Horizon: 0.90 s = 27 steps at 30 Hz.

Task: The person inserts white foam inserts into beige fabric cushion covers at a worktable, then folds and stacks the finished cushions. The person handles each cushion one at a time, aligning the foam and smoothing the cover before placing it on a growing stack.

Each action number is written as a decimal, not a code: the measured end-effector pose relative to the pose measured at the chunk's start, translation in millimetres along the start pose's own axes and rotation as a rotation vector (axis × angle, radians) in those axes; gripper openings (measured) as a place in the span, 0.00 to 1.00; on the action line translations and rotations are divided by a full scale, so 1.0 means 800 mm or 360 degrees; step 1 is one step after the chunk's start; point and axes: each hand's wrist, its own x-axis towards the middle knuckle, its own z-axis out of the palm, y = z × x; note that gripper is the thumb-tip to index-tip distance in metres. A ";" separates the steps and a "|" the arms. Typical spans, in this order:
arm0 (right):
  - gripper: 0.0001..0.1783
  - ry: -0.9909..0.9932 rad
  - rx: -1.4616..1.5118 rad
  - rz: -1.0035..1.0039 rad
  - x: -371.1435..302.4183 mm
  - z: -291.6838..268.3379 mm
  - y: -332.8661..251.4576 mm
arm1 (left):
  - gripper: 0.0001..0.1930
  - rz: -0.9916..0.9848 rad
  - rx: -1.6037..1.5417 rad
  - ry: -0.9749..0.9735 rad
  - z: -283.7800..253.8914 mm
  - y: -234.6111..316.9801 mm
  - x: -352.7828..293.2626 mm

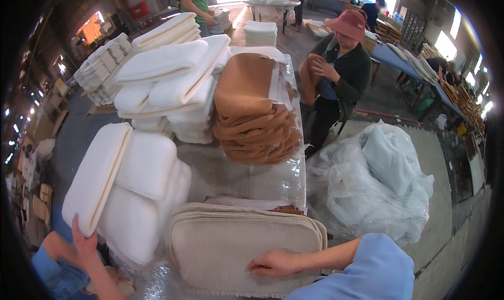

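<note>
- Right hand [275,263]: lies palm down on the beige cushion cover [236,242], fingers pressed together and pointing toward 9 o'clock. The forearm enters from 4 o'clock, bare below a light blue sleeve [378,268], and runs almost level across the cover.
- Beige cushion cover: top piece of a flat stack at 6 o'clock of the view, on the plastic-covered table [252,179]. Its rounded long edge faces 12 o'clock.
- Left hand [84,242]: raised at 8 o'clock of the view, fingers extended upward and touching the lower end of the white foam pad [97,176]. Whether the thumb grips the pad cannot be told.
- White foam pad: stands tilted, leaning on a pile of white cushion inserts [144,195] at 9 o'clock from the cover stack.
- Brown covers [252,116]: folded pile at 12 o'clock from the beige stack, well apart from both hands.
- A seated person in a red hat [349,24] is at 1 o'clock, beside a heap of clear plastic bags [373,179].
</note>
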 end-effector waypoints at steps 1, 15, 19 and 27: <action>0.19 0.0008 -0.0029 0.0009 -0.001 0.001 0.000 | 0.21 0.0039 -0.0063 -0.0001 0.004 -0.001 -0.001; 0.29 0.0177 0.0683 0.0185 -0.031 0.004 -0.047 | 0.23 0.1081 0.0445 0.0270 -0.262 -0.009 -0.384; 0.39 0.0285 0.1280 -0.0082 -0.080 0.045 -0.099 | 0.27 0.0530 -0.0275 0.0487 -0.362 -0.047 -0.606; 0.48 -0.0457 0.1267 0.0405 -0.177 0.303 -0.098 | 0.21 0.0092 0.0309 0.0622 -0.616 -0.187 -0.840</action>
